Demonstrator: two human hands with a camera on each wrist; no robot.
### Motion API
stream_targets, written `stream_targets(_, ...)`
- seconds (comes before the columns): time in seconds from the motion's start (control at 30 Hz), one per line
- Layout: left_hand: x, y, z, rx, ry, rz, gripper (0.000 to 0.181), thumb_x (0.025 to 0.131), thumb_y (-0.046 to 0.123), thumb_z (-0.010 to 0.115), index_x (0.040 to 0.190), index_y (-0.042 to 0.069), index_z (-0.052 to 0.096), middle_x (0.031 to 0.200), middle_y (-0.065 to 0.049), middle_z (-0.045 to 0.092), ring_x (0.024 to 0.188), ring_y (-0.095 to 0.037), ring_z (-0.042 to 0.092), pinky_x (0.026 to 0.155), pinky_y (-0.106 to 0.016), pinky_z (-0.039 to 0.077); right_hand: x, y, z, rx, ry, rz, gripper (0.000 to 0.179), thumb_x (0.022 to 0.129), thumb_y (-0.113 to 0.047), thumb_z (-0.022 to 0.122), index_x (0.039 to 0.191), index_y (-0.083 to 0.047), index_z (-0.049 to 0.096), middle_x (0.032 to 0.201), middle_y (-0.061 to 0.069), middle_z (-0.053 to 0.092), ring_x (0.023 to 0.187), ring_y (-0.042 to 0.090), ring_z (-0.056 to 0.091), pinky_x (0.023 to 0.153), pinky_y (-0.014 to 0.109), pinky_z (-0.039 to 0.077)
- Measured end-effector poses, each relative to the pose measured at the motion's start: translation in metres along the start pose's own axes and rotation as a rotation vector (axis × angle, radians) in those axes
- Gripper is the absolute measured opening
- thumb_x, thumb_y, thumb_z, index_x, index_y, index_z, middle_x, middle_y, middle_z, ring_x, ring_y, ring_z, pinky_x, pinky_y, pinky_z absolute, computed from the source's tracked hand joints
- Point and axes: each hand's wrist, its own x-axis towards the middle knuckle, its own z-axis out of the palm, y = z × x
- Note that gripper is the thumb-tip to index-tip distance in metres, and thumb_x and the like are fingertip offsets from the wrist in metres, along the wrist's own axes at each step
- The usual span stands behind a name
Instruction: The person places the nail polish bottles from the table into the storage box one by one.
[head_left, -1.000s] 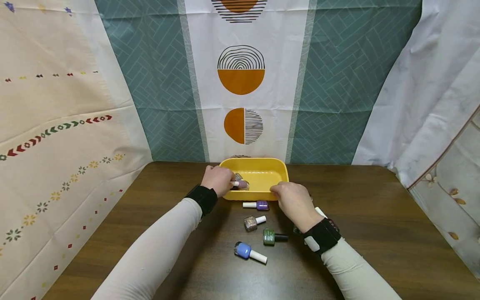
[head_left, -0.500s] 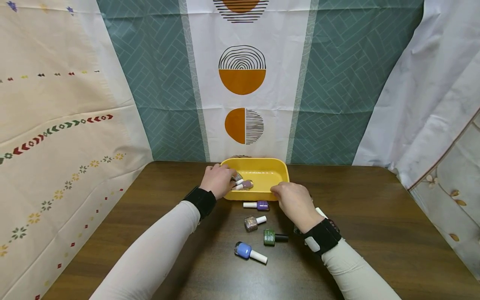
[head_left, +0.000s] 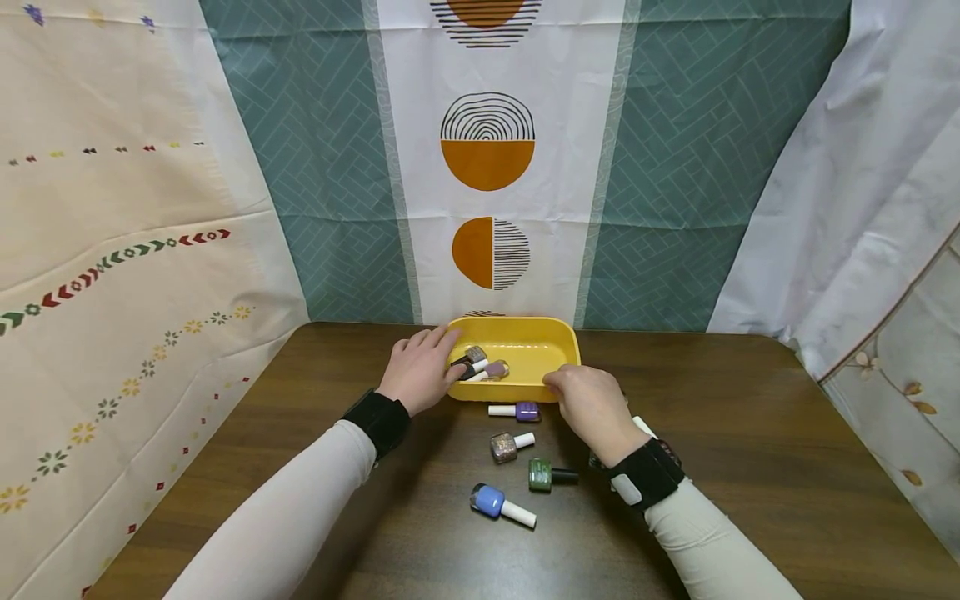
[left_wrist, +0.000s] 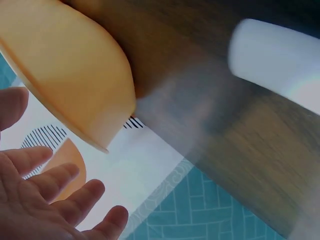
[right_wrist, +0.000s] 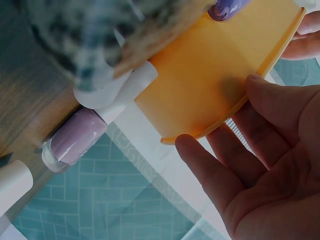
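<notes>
Head view: left hand [head_left: 417,372] spread beside the yellow tray [head_left: 551,337]; right hand [head_left: 590,402] at its front edge. Right wrist view alone shows those fingers [right_wrist: 260,150] relaxed, holding nothing.

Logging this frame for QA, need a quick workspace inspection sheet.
Surface: dark wooden table.
Job's things: yellow tray holding two nail polish bottles; four more bottles lie on the table in front of it: purple, glitter, green, blue.
Clutter: nothing seen.
Hands: left hand open at the tray's left edge; right hand open by its near right corner.
Cables: nothing seen.
Surroundings: patterned curtains behind the table.
</notes>
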Motion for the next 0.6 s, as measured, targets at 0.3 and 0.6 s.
stream_targets(0.3, -0.022, -0.017, -0.003, -0.016, 0.012, -0.017, 0.075, 0.109, 0.044, 0.071, 0.169, 0.009, 0.043, 0.172, -0.020, 0.043, 0.155, -0.046, 0.043, 0.123, -0.068, 0.034, 0.001, -0.001, 0.001, -0.013, -0.015, -0.001, 0.009, 0.099, -0.007, 0.084, 0.108, -0.009, 0.085, 0.094, 0.007, 0.079, 0.080, 0.024, 0.071, 0.084, 0.046, 0.063)
stream_targets(0.6, -0.040, -0.029, -0.006, -0.010, 0.008, -0.031, 0.078, 0.108, 0.047, 0.071, 0.169, 0.009, 0.042, 0.173, -0.020, 0.041, 0.157, -0.047, 0.039, 0.124, -0.070, 0.031, 0.001, 0.000, 0.003, -0.016, 0.004, -0.004, 0.008, 0.098, -0.007, 0.084, 0.106, -0.009, 0.085, 0.092, 0.006, 0.079, 0.080, 0.025, 0.071, 0.083, 0.046, 0.063)
